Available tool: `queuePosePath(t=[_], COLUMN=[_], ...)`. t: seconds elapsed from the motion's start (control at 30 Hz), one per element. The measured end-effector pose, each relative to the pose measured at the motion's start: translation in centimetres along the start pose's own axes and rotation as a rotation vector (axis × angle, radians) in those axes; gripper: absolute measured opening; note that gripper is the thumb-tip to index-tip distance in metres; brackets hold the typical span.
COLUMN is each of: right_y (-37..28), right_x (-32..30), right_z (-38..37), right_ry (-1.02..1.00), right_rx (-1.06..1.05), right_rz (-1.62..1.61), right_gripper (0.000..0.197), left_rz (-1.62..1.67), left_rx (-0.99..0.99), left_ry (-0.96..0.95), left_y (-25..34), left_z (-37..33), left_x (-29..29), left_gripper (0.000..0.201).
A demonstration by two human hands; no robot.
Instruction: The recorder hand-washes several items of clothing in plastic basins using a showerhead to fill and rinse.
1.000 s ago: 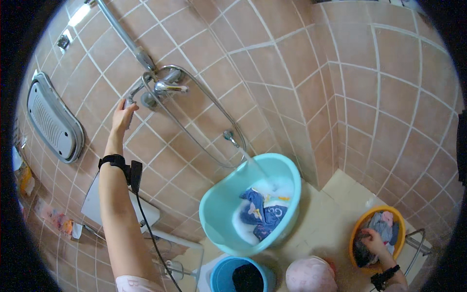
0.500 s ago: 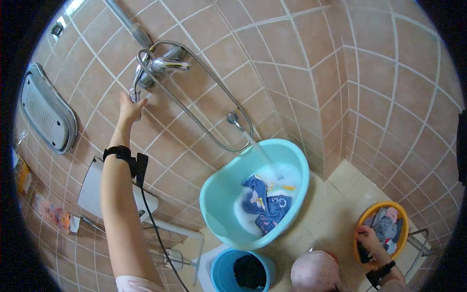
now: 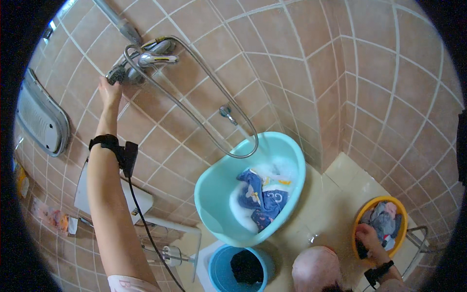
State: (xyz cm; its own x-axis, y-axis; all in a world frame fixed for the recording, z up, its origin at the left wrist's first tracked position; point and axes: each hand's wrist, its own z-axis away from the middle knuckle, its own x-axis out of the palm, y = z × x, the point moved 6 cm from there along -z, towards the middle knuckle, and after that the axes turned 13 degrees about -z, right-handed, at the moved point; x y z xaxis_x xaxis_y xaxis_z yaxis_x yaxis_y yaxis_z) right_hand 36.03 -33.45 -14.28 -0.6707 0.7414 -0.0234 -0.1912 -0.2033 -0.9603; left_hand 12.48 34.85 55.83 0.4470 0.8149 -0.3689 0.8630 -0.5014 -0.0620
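Observation:
My left hand [image 3: 111, 90] is raised to the tiled wall, its fingers closed round a chrome shower head [image 3: 116, 74] beside the mixer tap [image 3: 154, 59]. Low on the right, my right hand [image 3: 368, 237] reaches over the orange-yellow basin [image 3: 403, 219] heaped with clothes [image 3: 383, 221]. Its fingers are curled at the basin's left side by dark cloth; whether they grip cloth or rim is hidden. Between my arms stands a light turquoise tub [image 3: 209, 214] holding suds and wet blue denim clothing [image 3: 265, 199].
A metal hose [image 3: 204, 131] loops down the wall to the tub's far rim, near a small wall spout [image 3: 225, 112]. A blue bucket [image 3: 219, 265] with something black inside stands before the tub. A grey folded tub [image 3: 44, 114] hangs left. A rounded pale pink shape [image 3: 316, 267] is at the lower edge.
My left hand and the shower head have shifted up and left beside the tap; the head's nozzle face now shows. The water stream from the spout looks fainter. My right hand stays at the basin.

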Motion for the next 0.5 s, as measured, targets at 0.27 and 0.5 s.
queuePosePath(t=[0.27, 0.5], right_y=[0.6, -1.6], right_x=[-1.1, -0.1], right_z=[1.2, -1.1], right_ry=[0.002, -0.073], right_rx=[0.092, -0.023], right_rz=[-0.029, -0.035], right_gripper=[0.025, 0.025], left_rz=[-0.02, 0.059], left_rx=[0.061, -0.126], left_ry=[-0.051, -0.087], left_y=[-0.2, -1.0], left_z=[0.5, 12.1], left_x=[0.1, -1.7], left_gripper=[0.08, 0.081])
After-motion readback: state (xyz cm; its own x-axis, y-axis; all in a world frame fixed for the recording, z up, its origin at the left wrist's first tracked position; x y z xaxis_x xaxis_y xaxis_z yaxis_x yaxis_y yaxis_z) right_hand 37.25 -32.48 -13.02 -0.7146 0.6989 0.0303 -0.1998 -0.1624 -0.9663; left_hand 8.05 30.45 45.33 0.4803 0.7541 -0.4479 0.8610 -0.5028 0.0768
